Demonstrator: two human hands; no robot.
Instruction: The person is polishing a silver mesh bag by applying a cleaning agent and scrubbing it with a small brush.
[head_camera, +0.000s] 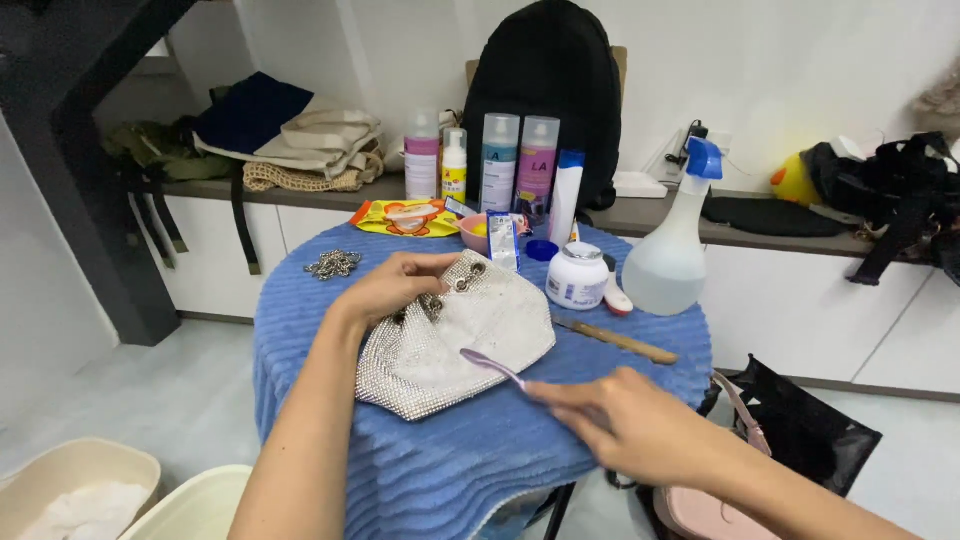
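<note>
Left hand (392, 285) flat, pressing silver bag (455, 335) mid-table. Right hand (625, 425) pinches purple toothbrush (492, 366), head on bag's near edge. Far right: white jar (577, 275), spray bottle (668, 245), wooden stick (615, 340).

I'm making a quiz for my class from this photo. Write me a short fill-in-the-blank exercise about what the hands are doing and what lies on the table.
1. The right hand holds a purple ____ whose head rests on the silver bag.
2. The left hand presses on the bag's ____ edge, near its metal rings.
3. The table is covered with a ribbed ____ cloth.
4. The spray bottle has a ____ trigger head.

Missing words: toothbrush; top; blue; blue
</note>
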